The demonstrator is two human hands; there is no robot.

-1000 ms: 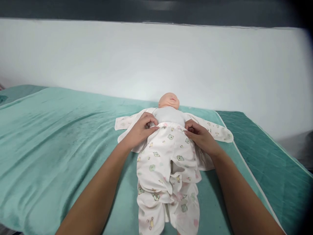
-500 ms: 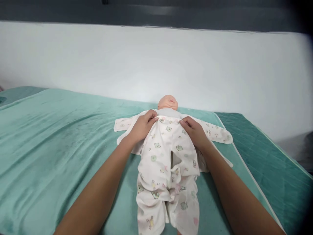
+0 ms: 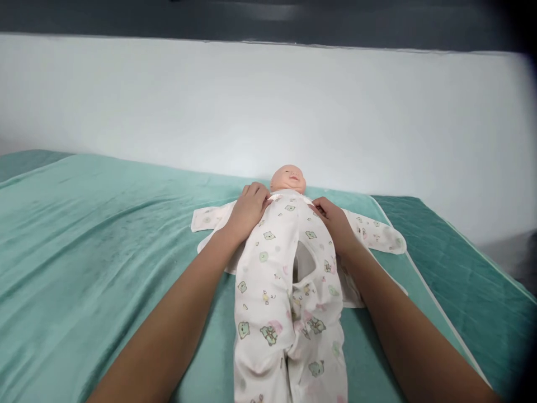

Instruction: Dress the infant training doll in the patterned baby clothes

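Observation:
A baby doll (image 3: 287, 178) lies on its back, head toward the wall. White printed baby pants (image 3: 268, 268) cover its legs and most of its torso, with an opening at the crotch. My left hand (image 3: 250, 208) is closed at the left end of the waistband, thumb along its edge. At the right end, my right hand (image 3: 331, 221) pinches the waistband with curled fingers. Spread beneath the doll is a matching long-sleeved baby top (image 3: 380, 235), its sleeves stretched out to both sides. The lower pant legs run out of view at the bottom.
A light green blanket (image 3: 104, 240) with soft folds lies under the doll. Darker green quilted bedding (image 3: 457, 268) shows at the right. Behind stands a white wall (image 3: 210, 101) with a dark band (image 3: 126, 19) above.
The pants' waistband has moved up toward the doll's neck, covering the grey torso. The bunched pant legs have been drawn straighter. Both hands keep hold of the waistband.

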